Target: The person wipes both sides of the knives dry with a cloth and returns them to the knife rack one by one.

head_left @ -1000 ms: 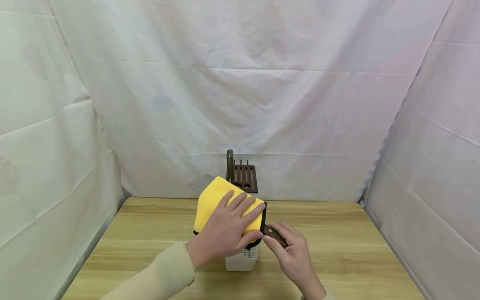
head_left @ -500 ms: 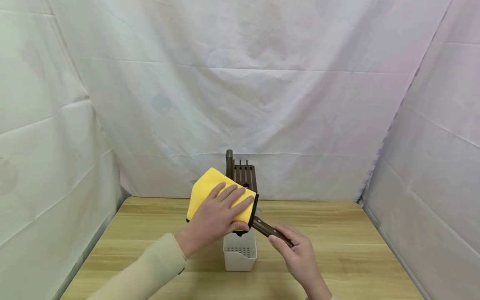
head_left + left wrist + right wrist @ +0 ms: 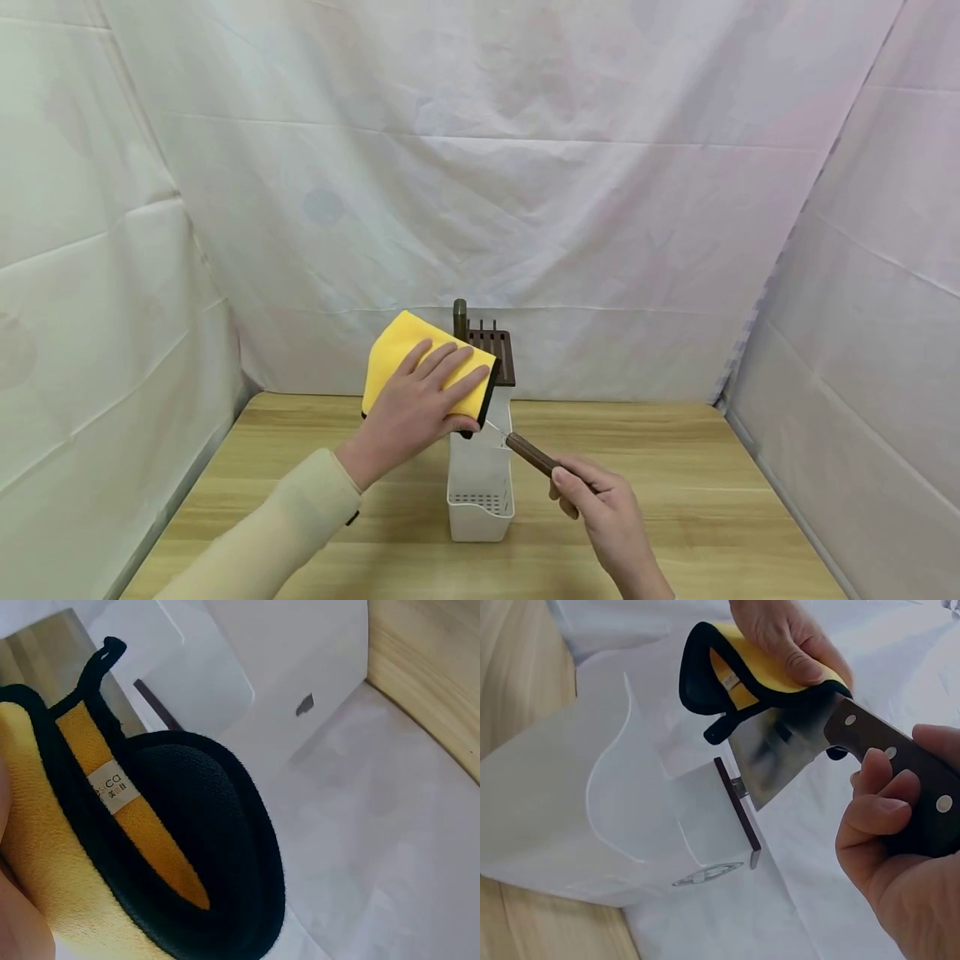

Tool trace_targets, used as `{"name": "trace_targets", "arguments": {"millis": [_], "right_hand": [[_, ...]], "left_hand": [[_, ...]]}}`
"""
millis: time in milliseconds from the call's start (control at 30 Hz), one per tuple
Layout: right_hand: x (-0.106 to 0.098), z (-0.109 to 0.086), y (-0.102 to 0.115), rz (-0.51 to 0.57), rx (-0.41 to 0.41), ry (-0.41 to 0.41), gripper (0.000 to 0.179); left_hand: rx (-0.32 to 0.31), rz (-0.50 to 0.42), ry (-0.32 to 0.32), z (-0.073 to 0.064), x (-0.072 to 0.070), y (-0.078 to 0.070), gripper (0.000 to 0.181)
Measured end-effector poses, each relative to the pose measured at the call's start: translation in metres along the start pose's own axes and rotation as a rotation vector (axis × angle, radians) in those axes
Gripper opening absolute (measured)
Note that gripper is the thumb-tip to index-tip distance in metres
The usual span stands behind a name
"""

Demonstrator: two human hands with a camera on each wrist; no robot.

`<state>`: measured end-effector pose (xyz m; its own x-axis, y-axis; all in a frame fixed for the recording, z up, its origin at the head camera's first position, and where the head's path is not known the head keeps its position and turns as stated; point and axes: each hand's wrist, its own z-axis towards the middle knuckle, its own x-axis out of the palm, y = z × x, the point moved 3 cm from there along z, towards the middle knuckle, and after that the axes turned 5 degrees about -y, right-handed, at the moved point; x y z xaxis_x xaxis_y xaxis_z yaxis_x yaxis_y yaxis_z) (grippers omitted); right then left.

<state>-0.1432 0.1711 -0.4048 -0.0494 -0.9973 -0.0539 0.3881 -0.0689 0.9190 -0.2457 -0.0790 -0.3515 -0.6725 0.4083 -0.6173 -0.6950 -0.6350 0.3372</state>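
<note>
In the head view, my left hand (image 3: 408, 396) holds a yellow cloth (image 3: 390, 354) with black edging, its fingers spread over the upper face and the thumb at the lower edge. The cloth is folded over the blade (image 3: 780, 742) of a cleaver, and a dark loop hangs from it in the right wrist view. A bare part of the metal shows there between the cloth and the handle. My right hand (image 3: 600, 508) grips the dark riveted handle (image 3: 536, 454). Most of the blade is hidden under the cloth.
Behind the hands stands a white knife holder (image 3: 480, 475) with a perforated front compartment and a dark slotted top (image 3: 502, 367). Another dark handle (image 3: 460, 321) sticks up from it. The wooden table (image 3: 660, 500) is enclosed by white cloth walls (image 3: 585, 250).
My left hand and the cloth have moved up and left, away from the right hand. The cleaver's handle has turned more edge-on, and the holder's front compartment has come into view.
</note>
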Motion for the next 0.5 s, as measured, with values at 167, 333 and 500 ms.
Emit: {"name": "trace_targets", "arguments": {"millis": [167, 333, 500], "right_hand": [[-0.003, 0.0, -0.003, 0.084, 0.059, 0.043, 0.022], [-0.003, 0.001, -0.006, 0.175, 0.094, 0.088, 0.025], [-0.005, 0.0, -0.008, 0.2, 0.146, 0.09, 0.017]], "left_hand": [[-0.007, 0.0, -0.028, 0.003, -0.002, 0.009, 0.074], [-0.008, 0.005, -0.056, 0.008, -0.003, 0.015, 0.075], [-0.029, -0.003, -0.064, 0.011, -0.003, 0.021, 0.075]]}}
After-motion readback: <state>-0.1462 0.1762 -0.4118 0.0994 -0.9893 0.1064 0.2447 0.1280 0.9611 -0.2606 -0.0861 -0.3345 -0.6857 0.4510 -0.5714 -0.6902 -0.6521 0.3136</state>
